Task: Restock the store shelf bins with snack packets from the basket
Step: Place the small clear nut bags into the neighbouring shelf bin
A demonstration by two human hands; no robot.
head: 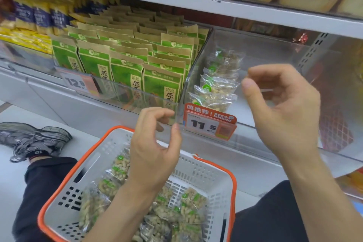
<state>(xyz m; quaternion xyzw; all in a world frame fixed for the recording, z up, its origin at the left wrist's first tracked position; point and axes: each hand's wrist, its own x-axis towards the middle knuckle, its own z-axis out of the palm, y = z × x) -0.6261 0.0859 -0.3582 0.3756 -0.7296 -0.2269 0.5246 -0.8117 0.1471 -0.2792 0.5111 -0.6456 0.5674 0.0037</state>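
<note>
Head view: left hand [153,149] at lower centre, above the basket [220,171], fingers loosely curled, holding nothing. Right hand [282,108] at centre right, before the clear bin [255,45], fingers likewise curled and empty. Snack packets [188,208] lie in the basket; a stack of packets [218,84] sits in the bin

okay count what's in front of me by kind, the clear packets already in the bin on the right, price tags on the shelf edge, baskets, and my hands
Clear snack packets in the right bin: 4 visible
Price tags: 2, the second at
Basket: 1
Hands: 2, left hand, right hand, both holding nothing
Total: 9
</note>
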